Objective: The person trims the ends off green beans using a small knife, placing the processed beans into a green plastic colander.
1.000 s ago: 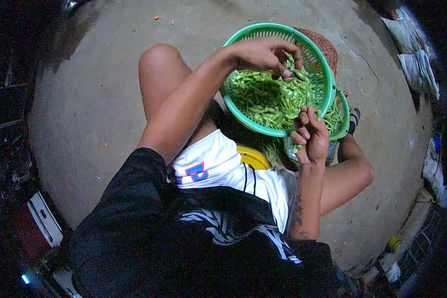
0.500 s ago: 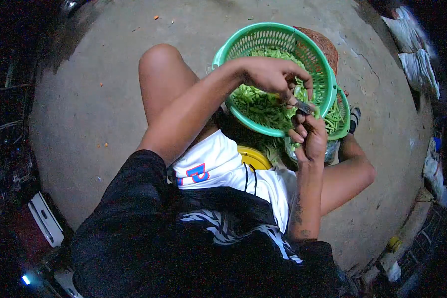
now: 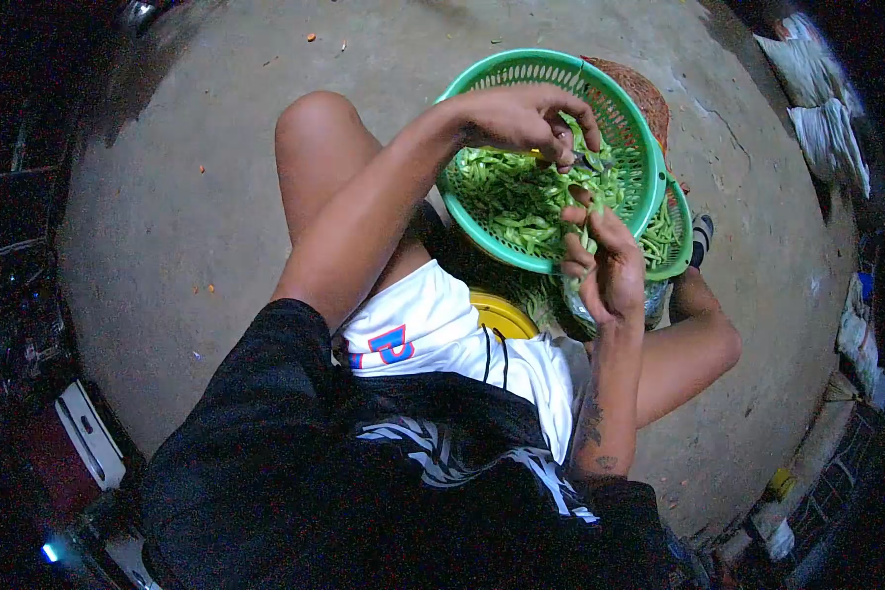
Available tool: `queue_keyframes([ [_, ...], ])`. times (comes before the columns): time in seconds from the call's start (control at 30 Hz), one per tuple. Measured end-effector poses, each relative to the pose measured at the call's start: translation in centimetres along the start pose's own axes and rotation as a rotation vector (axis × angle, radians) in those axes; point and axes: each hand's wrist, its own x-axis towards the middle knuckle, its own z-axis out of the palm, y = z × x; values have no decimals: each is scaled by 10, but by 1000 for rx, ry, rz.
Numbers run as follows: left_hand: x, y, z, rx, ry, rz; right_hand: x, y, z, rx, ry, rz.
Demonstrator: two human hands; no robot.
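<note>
My left hand [image 3: 521, 120] is above the large green plastic basket [image 3: 649, 182], closed round a small knife [image 3: 582, 163] with a dark blade. A bit of yellow, seemingly its handle, shows beneath the palm. My right hand [image 3: 615, 267] is at the basket's near right rim, palm up, with curled fingers round a green bean [image 3: 586, 236] partly hidden by them. Its thumb points toward the blade. Cut green bean pieces [image 3: 521, 202] lie heaped in the basket. Uncut green beans [image 3: 662, 236] sit in a smaller green basket [image 3: 680, 261] beside it.
A red mesh sack [image 3: 644, 93] stands behind the large basket. Something round and yellow [image 3: 503, 313] lies by my lap, near a clear plastic bag [image 3: 654, 300]. White sacks [image 3: 821, 128] line the right side. Small orange scraps [image 3: 311, 37] dot the concrete floor.
My left hand has moved up and left with the knife, away from my right hand. My right hand has shifted slightly and its fingers have loosened a little. More of the cut pieces shows.
</note>
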Motion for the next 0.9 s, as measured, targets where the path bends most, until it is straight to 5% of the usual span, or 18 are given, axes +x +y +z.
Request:
queue_keyframes([
  [0.23, 5, 4, 15, 248, -135, 72, 1, -2, 0, 183, -25, 141],
  [0.4, 5, 5, 15, 184, -187, 67, 6, 11, -11, 173, 28, 43],
  [0.57, 1, 10, 18, 188, -138, 57, 12, 8, -8, 162, 191, -55],
  [0.9, -1, 9, 4, 127, 98, -6, -2, 6, -4, 134, 104, 40],
])
